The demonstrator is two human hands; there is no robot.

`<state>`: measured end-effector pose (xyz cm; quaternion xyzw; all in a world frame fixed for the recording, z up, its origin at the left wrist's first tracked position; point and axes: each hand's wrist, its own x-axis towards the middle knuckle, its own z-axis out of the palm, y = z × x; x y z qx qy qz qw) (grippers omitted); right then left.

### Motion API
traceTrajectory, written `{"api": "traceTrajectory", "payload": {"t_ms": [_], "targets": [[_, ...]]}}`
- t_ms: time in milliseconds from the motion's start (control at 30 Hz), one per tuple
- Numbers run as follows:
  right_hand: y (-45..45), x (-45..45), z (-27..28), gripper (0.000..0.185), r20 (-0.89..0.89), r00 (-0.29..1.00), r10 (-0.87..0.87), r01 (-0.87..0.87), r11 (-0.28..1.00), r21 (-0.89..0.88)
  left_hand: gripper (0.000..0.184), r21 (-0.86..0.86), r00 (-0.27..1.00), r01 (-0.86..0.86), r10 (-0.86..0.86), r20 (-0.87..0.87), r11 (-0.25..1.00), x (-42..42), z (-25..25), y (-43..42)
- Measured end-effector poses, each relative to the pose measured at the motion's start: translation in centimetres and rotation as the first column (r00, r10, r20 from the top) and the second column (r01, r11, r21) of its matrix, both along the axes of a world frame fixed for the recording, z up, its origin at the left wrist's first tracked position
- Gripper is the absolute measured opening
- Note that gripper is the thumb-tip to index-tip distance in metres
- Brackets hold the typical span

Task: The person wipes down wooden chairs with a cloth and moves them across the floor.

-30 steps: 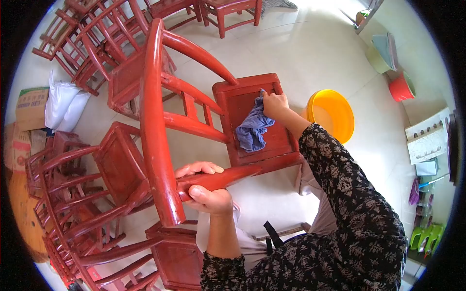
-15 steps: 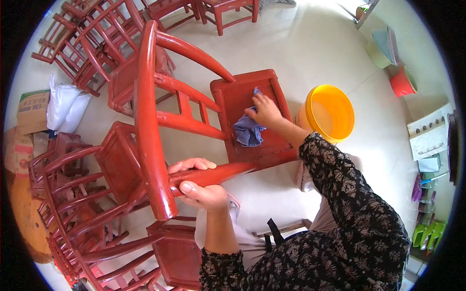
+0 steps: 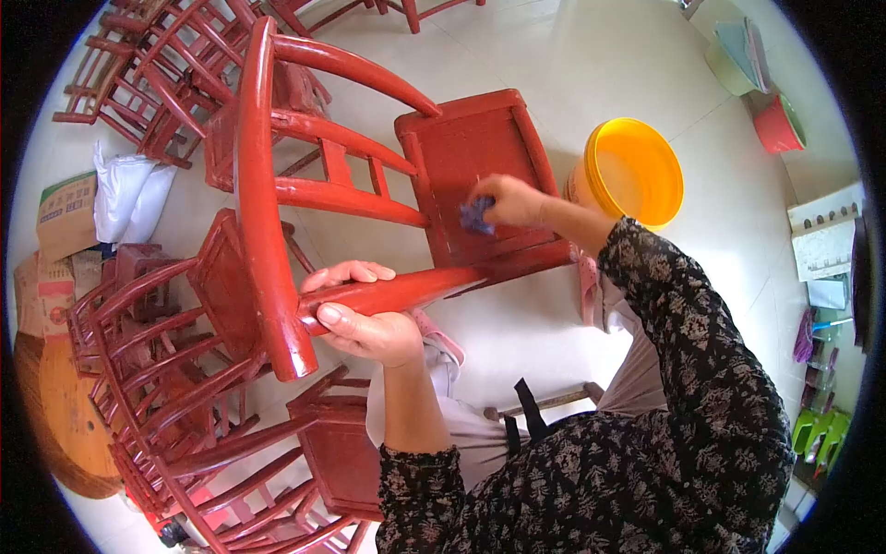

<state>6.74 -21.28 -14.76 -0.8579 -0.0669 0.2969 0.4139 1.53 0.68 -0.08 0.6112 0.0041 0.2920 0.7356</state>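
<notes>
A glossy red wooden chair [image 3: 256,203] stands before me, its backrest nearest and its seat [image 3: 480,138] farther off. My left hand [image 3: 360,314] wraps around the backrest post close to the top rail, thumb on the near side and fingers beyond. Over the seat, my right hand [image 3: 509,201] grips a bunched blue-purple cloth [image 3: 477,215] against the panel. Part of the cloth is hidden by the fingers. Just right of the seat stands a yellow bucket [image 3: 600,175].
More red chairs [image 3: 175,369] crowd the left side, and others [image 3: 171,78] are stacked at upper left. White bags [image 3: 129,198] and a cardboard box [image 3: 66,217] sit at far left. Along the right wall are a red tub [image 3: 780,127] and green items [image 3: 812,439].
The cloth, spread loosely before, is now bunched in my right hand, whose fingers have closed on it. My left hand keeps its hold on the chair post. The view has shifted slightly.
</notes>
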Motion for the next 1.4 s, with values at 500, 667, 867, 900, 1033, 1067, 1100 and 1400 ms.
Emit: {"api": "traceTrajectory", "payload": {"t_ms": [500,667,867,900,1033,1067,1100,1400], "targets": [[-0.8,1.0,1.3,0.038,0.142,0.984,0.110,-0.052,0.932,-0.359,0.055,-0.024,0.998,0.050,-0.051,-0.038,0.998,-0.6,0.6,0.2],[-0.9,2.4,6.1,0.030,0.388,0.774,-0.500,0.470,0.865,0.176,0.058,-0.030,0.997,0.042,-0.044,-0.056,0.999,-0.6,0.1,0.5],[6.0,3.3,0.4,0.036,0.542,0.821,-0.181,0.117,0.982,0.150,0.053,-0.002,0.998,-0.003,0.003,-0.070,1.000,-0.4,0.4,0.0],[6.7,3.7,-2.0,0.043,0.648,0.761,-0.038,-0.006,0.998,0.066,0.053,-0.003,0.998,-0.005,0.004,-0.067,1.000,-0.4,0.3,0.0],[8.9,2.5,-1.9,0.058,0.577,0.752,0.320,-0.044,0.897,-0.440,0.052,-0.023,0.996,-0.047,0.045,-0.083,0.999,-0.2,0.3,0.1],[9.0,2.6,-1.5,0.051,0.570,0.770,0.287,-0.054,0.919,-0.391,0.052,-0.033,0.995,-0.062,0.059,-0.080,0.998,-0.3,0.6,-0.1],[9.0,2.5,-2.2,0.051,0.568,0.772,0.287,-0.054,0.919,-0.391,0.052,-0.041,0.995,-0.070,0.067,-0.077,0.997,-0.4,0.8,-0.3],[7.4,0.4,-2.3,0.045,0.577,0.803,0.148,-0.138,0.989,-0.061,0.050,0.035,0.998,-0.004,0.006,-0.066,0.999,-2.0,1.1,-0.7]]}}
